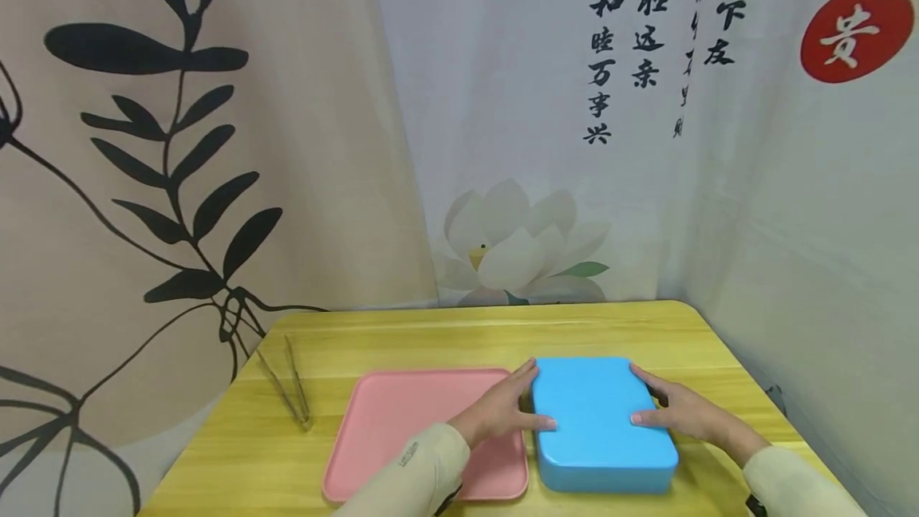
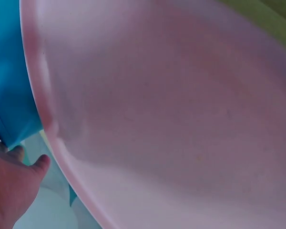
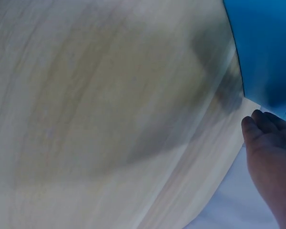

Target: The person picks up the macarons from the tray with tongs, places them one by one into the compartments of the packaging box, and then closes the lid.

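Observation:
A light-blue box (image 1: 603, 429) with a smooth, rounded top is held between both hands on the right half of the table. My left hand (image 1: 502, 405) grips its left side, thumb on the top and fingers toward the far left corner. Opposite it, my right hand (image 1: 685, 413) holds the right side, its thumb likewise on the top face. The wrist views show part of the blue box (image 2: 9, 76) beside the left hand (image 2: 14, 186) and the right hand (image 3: 271, 157). What lies beneath or inside the box is hidden.
A pink tray (image 1: 416, 421) lies flat just left of the box, partly under my left forearm. Metal tongs (image 1: 290, 389) rest farther left on the yellow wood-grain table (image 1: 237, 453). Printed curtains (image 1: 323, 142) hang behind the table and along its right side.

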{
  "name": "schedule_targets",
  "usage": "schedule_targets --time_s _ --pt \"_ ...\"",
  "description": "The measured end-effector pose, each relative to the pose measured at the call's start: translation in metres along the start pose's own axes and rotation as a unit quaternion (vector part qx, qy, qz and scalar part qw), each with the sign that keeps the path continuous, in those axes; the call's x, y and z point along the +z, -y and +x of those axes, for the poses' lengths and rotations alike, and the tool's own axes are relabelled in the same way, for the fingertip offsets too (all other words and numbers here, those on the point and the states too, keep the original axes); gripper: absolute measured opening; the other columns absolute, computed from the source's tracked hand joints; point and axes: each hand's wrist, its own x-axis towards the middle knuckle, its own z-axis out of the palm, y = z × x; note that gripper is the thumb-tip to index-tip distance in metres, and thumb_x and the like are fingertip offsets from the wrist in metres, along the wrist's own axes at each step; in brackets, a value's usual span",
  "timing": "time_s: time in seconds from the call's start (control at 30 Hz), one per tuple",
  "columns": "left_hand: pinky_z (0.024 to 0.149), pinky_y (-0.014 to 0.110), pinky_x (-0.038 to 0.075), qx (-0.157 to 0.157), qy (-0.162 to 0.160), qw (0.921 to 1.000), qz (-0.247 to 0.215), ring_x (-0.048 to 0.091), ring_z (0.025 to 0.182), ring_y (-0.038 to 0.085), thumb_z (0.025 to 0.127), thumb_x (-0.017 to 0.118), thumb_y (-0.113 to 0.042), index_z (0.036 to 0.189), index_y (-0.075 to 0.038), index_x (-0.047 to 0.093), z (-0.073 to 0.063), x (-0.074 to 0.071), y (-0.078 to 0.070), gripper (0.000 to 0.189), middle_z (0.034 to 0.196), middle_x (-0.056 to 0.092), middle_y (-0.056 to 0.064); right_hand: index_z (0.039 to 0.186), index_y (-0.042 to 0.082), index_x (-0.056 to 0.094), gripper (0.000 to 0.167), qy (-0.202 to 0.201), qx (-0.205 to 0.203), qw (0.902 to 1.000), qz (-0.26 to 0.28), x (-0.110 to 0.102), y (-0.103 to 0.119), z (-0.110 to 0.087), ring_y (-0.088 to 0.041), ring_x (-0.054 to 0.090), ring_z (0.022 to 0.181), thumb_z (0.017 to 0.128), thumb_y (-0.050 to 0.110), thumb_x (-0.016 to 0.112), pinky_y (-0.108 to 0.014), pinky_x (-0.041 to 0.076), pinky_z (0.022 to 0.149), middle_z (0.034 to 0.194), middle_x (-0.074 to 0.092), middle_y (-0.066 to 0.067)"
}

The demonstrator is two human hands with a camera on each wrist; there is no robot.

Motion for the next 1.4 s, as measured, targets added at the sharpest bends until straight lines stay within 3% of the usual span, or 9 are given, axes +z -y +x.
schedule_targets --time_s 0.23,0.37,0.53,0.7,0.77,0.87,1.0,1.4 --pt "0.116 0.047 0.020 0.002 0.005 1.0000 -0.002 0.015 0.149 0.020 0.081 0.073 -0.060 0.159 -0.018 0.022 -0.001 0.002 -0.001 0.102 0.165 0.012 -0.003 0.159 0.005 0.006 0.088 0.006 0.001 0.9999 0.008 0.001 -0.003 -0.002 -0.055 0.013 0.141 0.098 0.031 0.064 -0.064 0.027 0.106 0.158 0.006 -0.034" --pt "0.116 0.047 0.021 0.007 -0.002 1.0000 0.003 0.016 0.149 0.020 0.082 0.073 -0.059 0.158 -0.016 0.024 -0.002 0.002 -0.003 0.100 0.165 0.013 -0.004 0.157 0.000 0.007 0.091 -0.018 -0.003 0.9998 -0.005 0.003 0.000 -0.005 -0.055 0.013 0.141 0.096 0.033 0.065 -0.065 0.025 0.107 0.157 0.009 -0.035" --pt "0.116 0.045 0.021 0.035 -0.011 0.9986 0.038 0.017 0.149 0.020 0.085 0.067 -0.063 0.158 -0.012 0.025 -0.008 0.000 0.001 0.098 0.164 0.014 -0.003 0.156 -0.004 0.009 0.095 -0.043 -0.008 0.9985 -0.033 0.006 0.002 -0.010 -0.054 0.021 0.140 0.094 0.037 0.068 -0.063 0.031 0.105 0.155 0.017 -0.035" --pt "0.116 0.046 0.021 0.048 0.013 0.9983 0.030 0.014 0.149 0.020 0.082 0.071 -0.062 0.159 -0.013 0.021 -0.021 -0.001 0.006 0.104 0.165 0.009 -0.004 0.156 -0.005 0.006 0.097 -0.014 -0.014 0.9993 -0.030 0.009 0.003 -0.020 -0.055 0.021 0.139 0.093 0.033 0.070 -0.059 0.036 0.103 0.156 0.013 -0.036" --pt "0.116 0.046 0.022 0.051 0.024 0.9981 0.023 0.013 0.150 0.020 0.081 0.073 -0.061 0.159 -0.014 0.019 -0.025 0.001 0.006 0.106 0.165 0.008 -0.003 0.155 -0.006 0.005 0.097 -0.001 -0.013 0.9998 -0.018 0.009 0.004 -0.024 -0.057 0.020 0.139 0.093 0.031 0.070 -0.054 0.039 0.103 0.156 0.011 -0.036" --pt "0.116 0.044 0.023 0.050 0.029 0.9982 0.015 0.012 0.149 0.019 0.080 0.074 -0.060 0.159 -0.014 0.019 -0.030 0.004 0.005 0.106 0.165 0.008 -0.002 0.155 -0.006 0.001 0.097 0.018 -0.016 0.9996 0.011 0.011 0.004 -0.028 -0.058 0.017 0.139 0.095 0.028 0.068 -0.036 0.042 0.101 0.156 0.006 -0.037" --pt "0.116 0.044 0.023 0.042 0.024 0.9988 0.012 0.013 0.149 0.020 0.081 0.073 -0.060 0.159 -0.015 0.019 -0.033 0.007 0.004 0.106 0.165 0.008 -0.001 0.154 -0.006 -0.003 0.097 0.035 -0.019 0.9983 0.043 0.014 0.004 -0.033 -0.058 0.013 0.139 0.095 0.025 0.068 -0.014 0.037 0.092 0.156 0.001 -0.036" --pt "0.116 0.045 0.021 0.047 0.025 0.9984 0.019 0.011 0.150 0.021 0.081 0.069 -0.065 0.160 -0.018 0.015 -0.040 0.010 0.004 0.106 0.165 0.004 -0.004 0.154 -0.006 -0.006 0.096 0.037 -0.025 0.9971 0.062 0.020 0.003 -0.038 -0.058 0.009 0.139 0.097 0.023 0.065 -0.012 0.037 0.092 0.155 -0.003 -0.037"
